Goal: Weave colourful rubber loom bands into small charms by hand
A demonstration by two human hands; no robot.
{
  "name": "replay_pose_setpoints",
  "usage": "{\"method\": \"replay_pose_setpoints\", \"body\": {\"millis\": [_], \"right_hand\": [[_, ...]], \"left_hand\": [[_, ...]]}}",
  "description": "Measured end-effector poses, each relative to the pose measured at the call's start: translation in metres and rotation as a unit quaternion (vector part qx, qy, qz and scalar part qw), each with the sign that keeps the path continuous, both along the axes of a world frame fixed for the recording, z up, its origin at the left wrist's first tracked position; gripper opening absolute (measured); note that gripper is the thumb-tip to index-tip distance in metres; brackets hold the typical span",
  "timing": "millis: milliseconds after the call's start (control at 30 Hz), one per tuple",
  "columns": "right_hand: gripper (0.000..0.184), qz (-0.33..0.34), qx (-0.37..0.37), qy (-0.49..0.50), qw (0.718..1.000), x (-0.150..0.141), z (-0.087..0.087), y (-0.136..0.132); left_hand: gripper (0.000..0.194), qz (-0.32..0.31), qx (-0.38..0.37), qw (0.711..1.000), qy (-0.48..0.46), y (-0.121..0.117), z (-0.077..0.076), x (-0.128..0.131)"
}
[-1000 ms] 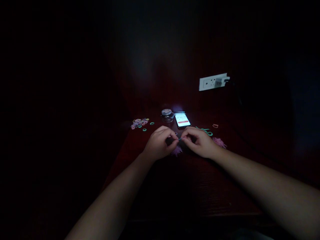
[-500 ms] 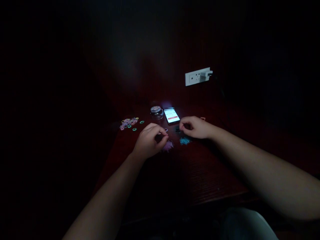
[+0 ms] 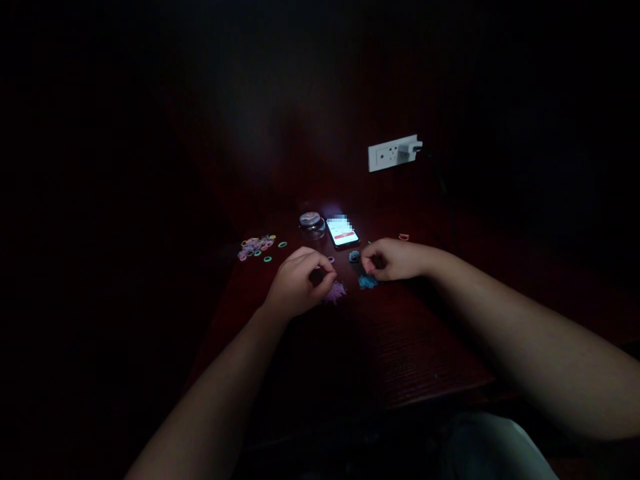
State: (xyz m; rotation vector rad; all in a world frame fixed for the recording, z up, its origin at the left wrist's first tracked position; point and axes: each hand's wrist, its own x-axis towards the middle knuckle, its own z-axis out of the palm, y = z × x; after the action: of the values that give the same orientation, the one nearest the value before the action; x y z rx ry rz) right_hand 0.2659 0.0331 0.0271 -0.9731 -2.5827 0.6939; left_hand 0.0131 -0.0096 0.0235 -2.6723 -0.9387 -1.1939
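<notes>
My left hand [image 3: 303, 283] is closed in a pinch, its thumb and forefinger together beside a pile of purple elastic bands [image 3: 335, 292]. Whether anything is between those fingertips is too dark and small to make out. My right hand [image 3: 397, 259] has its fingers curled together just above a pile of blue elastic bands [image 3: 369, 282]; I cannot see what they hold. A pale blue elastic band bundle [image 3: 354, 257] lies left of the right fingertips, and a single purple band [image 3: 331, 260] is near the left forefinger.
Mixed coloured bands [image 3: 257, 247] are heaped at the table's far left. A lidded clear jar [image 3: 313, 227] stands beside a lit phone [image 3: 343, 230]. One orange band [image 3: 403, 237] lies behind my right hand. The wall socket [image 3: 393, 153] has a plug in it.
My hands were together at a thin blue-green band, then parted as my right hand went right. Since then it has dropped slightly toward the blue pile; my left hand stays put. The view also shifted.
</notes>
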Motion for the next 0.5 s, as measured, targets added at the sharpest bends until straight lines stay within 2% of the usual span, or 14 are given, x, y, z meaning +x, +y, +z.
{"method": "replay_pose_setpoints", "body": {"millis": [233, 367, 500], "right_hand": [[0.014, -0.023, 0.003, -0.037, 0.999, 0.0025, 0.0001, 0.0023], [0.02, -0.101, 0.068, -0.005, 0.993, 0.0031, 0.001, 0.0074], [0.021, -0.149, 0.072, 0.0, 0.986, 0.0011, 0.0034, 0.0069]], "left_hand": [[0.002, -0.005, -0.001, 1.0, -0.001, 0.0003, -0.001, -0.0001], [0.002, -0.004, 0.001, 1.0, -0.005, 0.0005, -0.0018, -0.0003], [0.002, -0.004, 0.0, 1.0, -0.005, 0.0008, -0.0021, -0.0003]]}}
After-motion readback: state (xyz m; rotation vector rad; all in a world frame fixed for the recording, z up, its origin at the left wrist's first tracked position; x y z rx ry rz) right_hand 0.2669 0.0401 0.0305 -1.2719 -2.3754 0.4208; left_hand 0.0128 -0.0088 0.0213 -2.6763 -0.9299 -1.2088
